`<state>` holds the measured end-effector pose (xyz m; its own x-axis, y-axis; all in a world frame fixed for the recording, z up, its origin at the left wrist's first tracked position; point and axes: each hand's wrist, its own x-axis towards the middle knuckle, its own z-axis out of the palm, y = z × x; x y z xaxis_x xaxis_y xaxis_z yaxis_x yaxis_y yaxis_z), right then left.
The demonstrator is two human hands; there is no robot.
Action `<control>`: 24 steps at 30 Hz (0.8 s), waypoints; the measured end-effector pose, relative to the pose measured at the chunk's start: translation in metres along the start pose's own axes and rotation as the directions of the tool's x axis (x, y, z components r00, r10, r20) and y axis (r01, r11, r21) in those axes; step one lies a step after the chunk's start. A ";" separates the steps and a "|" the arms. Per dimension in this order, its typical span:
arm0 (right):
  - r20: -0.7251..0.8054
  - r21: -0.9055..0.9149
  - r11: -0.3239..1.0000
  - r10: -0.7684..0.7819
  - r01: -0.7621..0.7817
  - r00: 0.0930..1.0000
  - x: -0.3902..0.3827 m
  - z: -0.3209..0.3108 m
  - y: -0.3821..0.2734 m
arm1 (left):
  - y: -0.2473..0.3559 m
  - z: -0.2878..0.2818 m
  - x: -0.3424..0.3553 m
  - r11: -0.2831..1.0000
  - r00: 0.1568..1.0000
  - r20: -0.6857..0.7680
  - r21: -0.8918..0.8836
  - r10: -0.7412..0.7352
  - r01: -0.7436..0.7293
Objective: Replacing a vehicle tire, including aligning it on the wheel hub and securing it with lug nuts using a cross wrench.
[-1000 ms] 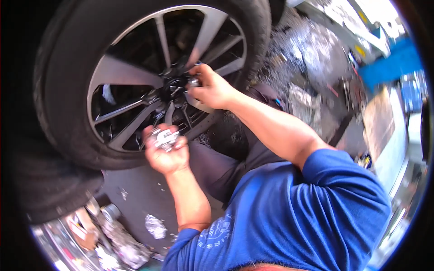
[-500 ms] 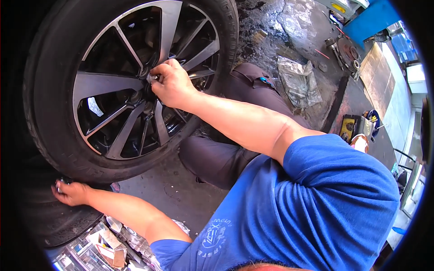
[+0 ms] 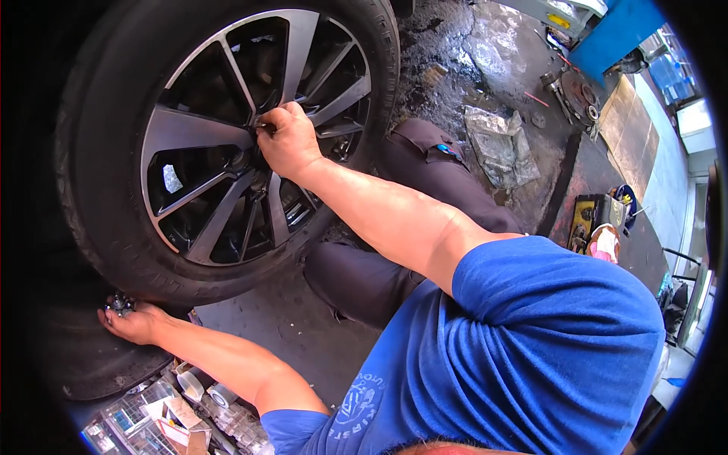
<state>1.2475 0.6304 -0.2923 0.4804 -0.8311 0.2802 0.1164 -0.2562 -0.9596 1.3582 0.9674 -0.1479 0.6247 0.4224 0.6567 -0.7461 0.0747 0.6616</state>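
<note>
Head view: at the far left, the left hand (image 3: 140, 322) is palm up, its fingers curled in a loose cup around several shiny metal pieces (image 3: 120, 305). Just below that hand is a dark, rounded rubbery surface (image 3: 114, 368), and farther below it a wire basket (image 3: 136, 421) with cartons and bits. Above and to the right of the left hand stands a large wheel (image 3: 201, 133) with grey spokes and a black tyre (image 3: 106, 182). Near the wheel's centre, the right hand (image 3: 290, 140) has thumb and fingers pinching a small piece (image 3: 265, 129), mostly hidden by them. Right of and below this hand are the dark-trousered legs (image 3: 447, 178); farther right lie a crumpled grey sheet (image 3: 497, 144), a rusty disc part (image 3: 582, 98) and a yellow-and-black box (image 3: 595, 216).
</note>
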 end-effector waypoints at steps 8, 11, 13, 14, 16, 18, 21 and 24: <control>-0.052 -0.039 0.998 -0.052 0.050 0.997 -0.002 0.008 0.004 | 0.009 -0.003 -0.006 0.994 0.995 -0.037 -0.043 -0.098 0.096; -0.096 -0.091 0.993 -0.088 0.080 0.991 -0.001 0.009 0.003 | 0.009 -0.003 -0.008 0.994 0.994 -0.035 -0.047 -0.104 0.102; -0.133 -0.068 0.994 -0.098 0.090 0.986 0.000 0.009 0.000 | 0.010 -0.002 -0.009 0.994 0.994 -0.043 -0.039 -0.100 0.098; -0.120 -0.059 0.998 -0.044 0.037 0.992 0.000 0.008 -0.002 | 0.011 0.000 -0.010 0.996 0.996 -0.043 -0.044 -0.083 0.081; -0.136 -0.065 0.996 -0.068 0.060 0.988 -0.001 0.007 -0.003 | 0.012 0.002 -0.011 0.997 0.997 -0.045 -0.050 -0.068 0.066; -0.131 -0.077 0.994 -0.087 0.077 0.988 -0.001 0.006 -0.004 | 0.011 0.003 -0.011 0.999 0.997 -0.061 -0.018 -0.047 0.046; -0.119 -0.086 0.992 -0.097 0.087 0.988 0.001 0.006 -0.002 | 0.006 -0.001 -0.009 0.996 0.995 -0.060 -0.036 -0.085 0.083; -0.085 -0.102 0.993 -0.073 0.065 0.994 0.001 0.008 0.000 | -0.005 -0.016 -0.001 0.999 1.000 -0.005 -0.025 -0.030 0.030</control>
<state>1.2546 0.6332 -0.2920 0.3947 -0.8491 0.3510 0.0582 -0.3582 -0.9318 1.3576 0.9814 -0.1573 0.6456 0.4247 0.6347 -0.7327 0.1100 0.6716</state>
